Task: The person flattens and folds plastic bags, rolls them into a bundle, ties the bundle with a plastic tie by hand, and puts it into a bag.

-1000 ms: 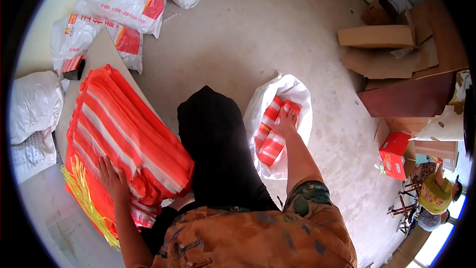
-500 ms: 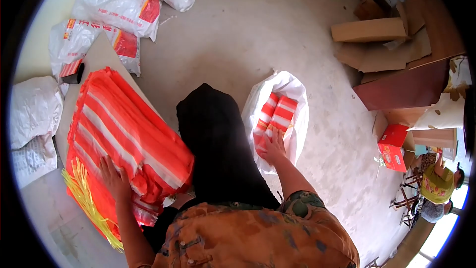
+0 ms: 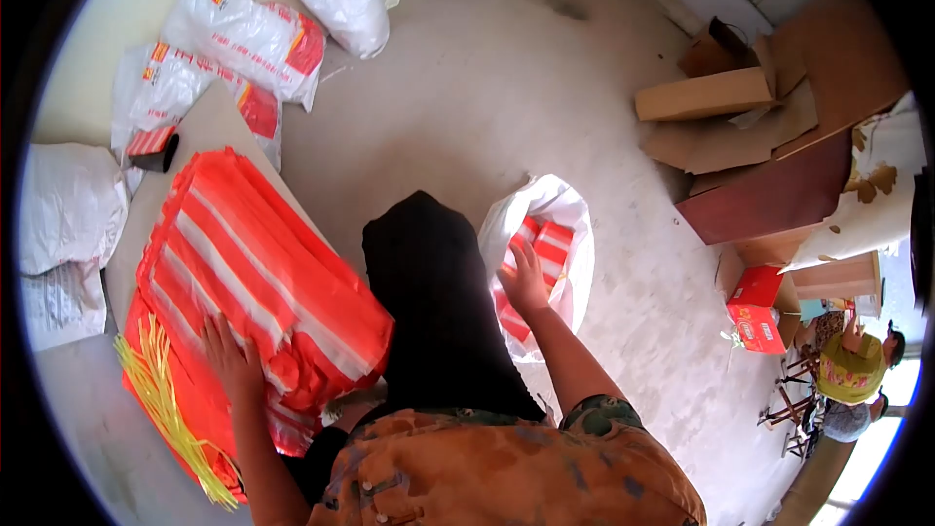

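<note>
A stack of thin red-and-white striped bags or cloth (image 3: 263, 244) lies at my left. My left hand (image 3: 235, 362) rests flat on it with fingers stretched out. Yellow strips (image 3: 161, 394) are spread along the stack's left edge. On the floor at my right stands an open white sack (image 3: 579, 219), holding red-and-white striped bundles (image 3: 555, 245). Over the sack's opening is my right hand (image 3: 527, 284), fingers apart and nothing held; it partly covers the bundles.
Filled white plastic bags (image 3: 255, 34) lie along the wall at upper left. A small striped bundle with a dark end (image 3: 153, 148) sits at the board's corner. Cardboard (image 3: 706, 95) and a red box (image 3: 758, 307) are at right, where people (image 3: 852, 365) sit farther off.
My right hand has lifted off the bundles and moved slightly up within the view. My left hand stays on the striped stack. The camera view has shifted a little.
</note>
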The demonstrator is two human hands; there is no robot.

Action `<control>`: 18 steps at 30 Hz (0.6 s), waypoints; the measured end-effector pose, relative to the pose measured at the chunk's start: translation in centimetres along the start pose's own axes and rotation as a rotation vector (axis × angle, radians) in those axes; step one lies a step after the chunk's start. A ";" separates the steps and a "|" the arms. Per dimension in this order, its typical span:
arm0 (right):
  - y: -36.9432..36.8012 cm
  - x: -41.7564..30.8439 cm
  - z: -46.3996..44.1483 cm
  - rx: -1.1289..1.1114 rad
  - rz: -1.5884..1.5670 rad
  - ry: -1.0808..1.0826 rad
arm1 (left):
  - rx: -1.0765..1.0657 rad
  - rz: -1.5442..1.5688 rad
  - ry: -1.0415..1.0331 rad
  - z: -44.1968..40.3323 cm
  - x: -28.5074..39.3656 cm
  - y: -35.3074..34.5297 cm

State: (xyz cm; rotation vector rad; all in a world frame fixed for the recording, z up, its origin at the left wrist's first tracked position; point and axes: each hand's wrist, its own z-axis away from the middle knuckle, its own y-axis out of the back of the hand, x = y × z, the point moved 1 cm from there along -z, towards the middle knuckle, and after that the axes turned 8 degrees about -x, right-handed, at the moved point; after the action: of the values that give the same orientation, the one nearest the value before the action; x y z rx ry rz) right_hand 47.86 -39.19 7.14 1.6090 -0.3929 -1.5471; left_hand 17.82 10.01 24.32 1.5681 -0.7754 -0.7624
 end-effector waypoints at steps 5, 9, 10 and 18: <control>6.2 -14.4 -4.3 0.274 -0.321 0.331 | -0.046 0.011 0.039 0.2 1.4 1.8; 8.9 -24.4 -4.7 0.215 -0.181 0.755 | -0.032 -0.002 0.065 0.2 1.0 1.3; 8.3 -25.6 -4.9 0.175 -0.079 0.794 | -0.035 -0.002 0.079 0.1 1.1 1.3; 5.2 -24.6 -6.6 -0.038 0.223 0.793 | -0.021 0.064 0.126 0.3 2.4 2.5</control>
State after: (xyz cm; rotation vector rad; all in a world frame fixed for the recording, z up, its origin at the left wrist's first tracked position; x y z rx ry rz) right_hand 51.06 -22.05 26.47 1.9183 -0.0929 -0.6582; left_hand 18.73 7.61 26.60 1.5488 -0.7197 -0.6172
